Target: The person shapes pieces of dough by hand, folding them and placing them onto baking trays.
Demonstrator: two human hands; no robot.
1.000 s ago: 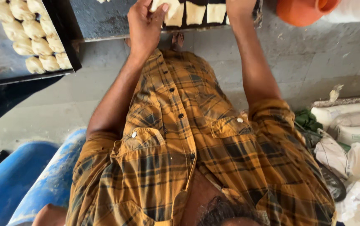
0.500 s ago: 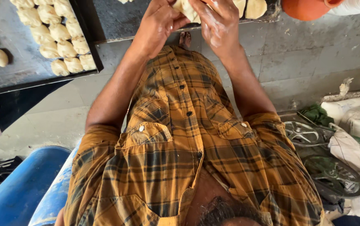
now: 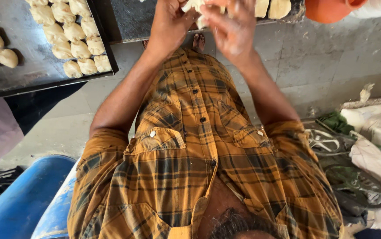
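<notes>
Both my hands are raised in front of my chest, over the near edge of a dark work slab (image 3: pixel 128 17). My left hand (image 3: pixel 169 25) grips a small pale dough piece (image 3: pixel 194 6). My right hand (image 3: pixel 231 27) is blurred with motion and presses against the same piece from the right. More cut dough pieces (image 3: pixel 271 7) lie in a row on the slab just beyond my hands. My orange checked shirt (image 3: pixel 190 146) fills the middle of the view.
A dark baking tray (image 3: pixel 35 73) at the upper left holds several shaped dough rolls (image 3: pixel 73 33). An orange tub (image 3: pixel 328 9) stands at the top right. A blue barrel (image 3: pixel 26 199) is at the lower left; white sacks (image 3: pixel 372 132) and a wheel (image 3: pixel 354 186) lie at the right.
My right hand has left the row of dough pieces and joined my left hand on one piece. Both hands have come closer to my chest, and the tray has slid further into view.
</notes>
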